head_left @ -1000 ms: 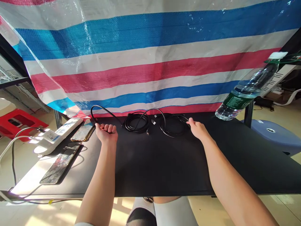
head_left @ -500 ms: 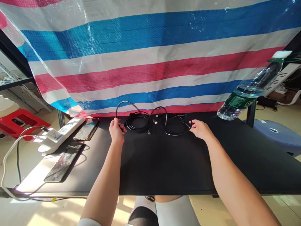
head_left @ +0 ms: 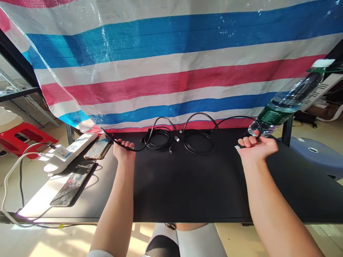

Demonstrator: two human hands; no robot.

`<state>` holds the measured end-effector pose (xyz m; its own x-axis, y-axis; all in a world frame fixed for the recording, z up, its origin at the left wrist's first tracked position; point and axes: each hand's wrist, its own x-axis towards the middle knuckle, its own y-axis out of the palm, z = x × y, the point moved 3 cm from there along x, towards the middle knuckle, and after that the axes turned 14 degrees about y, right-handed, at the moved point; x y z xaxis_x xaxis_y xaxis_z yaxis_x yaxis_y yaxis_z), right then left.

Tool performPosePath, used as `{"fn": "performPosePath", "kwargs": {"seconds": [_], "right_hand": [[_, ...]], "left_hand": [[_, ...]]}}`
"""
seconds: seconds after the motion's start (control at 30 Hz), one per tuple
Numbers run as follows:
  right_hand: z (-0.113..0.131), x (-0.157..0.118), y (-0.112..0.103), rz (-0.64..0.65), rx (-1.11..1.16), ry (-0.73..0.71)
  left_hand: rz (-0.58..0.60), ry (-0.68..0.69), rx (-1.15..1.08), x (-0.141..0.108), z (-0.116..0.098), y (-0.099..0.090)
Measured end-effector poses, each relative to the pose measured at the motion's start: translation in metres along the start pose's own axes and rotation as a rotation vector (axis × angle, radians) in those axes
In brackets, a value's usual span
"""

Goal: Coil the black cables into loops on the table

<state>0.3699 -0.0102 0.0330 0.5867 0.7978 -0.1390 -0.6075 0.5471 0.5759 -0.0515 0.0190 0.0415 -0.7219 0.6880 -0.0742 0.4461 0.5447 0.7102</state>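
My left hand (head_left: 124, 148) is closed around a black cable (head_left: 139, 150), whose free length sticks out past the hand to the upper left. A coiled black cable (head_left: 158, 146) lies flat to the right of this hand. In my right hand (head_left: 255, 144), fingers wrapped, is another black cable (head_left: 237, 117); a whitish tip shows at the hand's left side. That cable arches back to a second coil (head_left: 198, 151) at the middle of the tabletop. Between the coils lie small connector ends (head_left: 177, 138) and a metal plug (head_left: 170, 150).
Two phones (head_left: 73, 184) and a white power strip (head_left: 77, 144) with plugged-in chargers occupy the left of the black table (head_left: 187, 192). A water bottle (head_left: 278, 110) leans at the back right. Striped plastic sheeting (head_left: 171, 64) hangs behind. Stools stand at both sides.
My right hand has moved right and turned, pulling a cable out in an arc from its coil. My left hand has shifted left and drawn its cable outward.
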Motion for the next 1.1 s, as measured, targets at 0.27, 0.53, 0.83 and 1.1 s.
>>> {"fn": "performPosePath", "kwargs": {"seconds": [0.27, 0.53, 0.83, 1.1], "right_hand": [[0.006, -0.006, 0.002, -0.175, 0.058, -0.003], [-0.001, -0.011, 0.019, -0.122, -0.082, -0.363], [-0.053, -0.055, 0.053, 0.167, -0.769, -0.457], [-0.062, -0.050, 0.055, 0.169, -0.888, -0.326]], "left_hand": [[-0.138, -0.112, -0.022, -0.005, -0.001, -0.004], [0.097, -0.195, -0.070, -0.022, 0.007, 0.011], [0.372, -0.231, 0.147, -0.055, 0.030, 0.023], [0.429, -0.038, 0.299, -0.053, 0.029, 0.018]]}}
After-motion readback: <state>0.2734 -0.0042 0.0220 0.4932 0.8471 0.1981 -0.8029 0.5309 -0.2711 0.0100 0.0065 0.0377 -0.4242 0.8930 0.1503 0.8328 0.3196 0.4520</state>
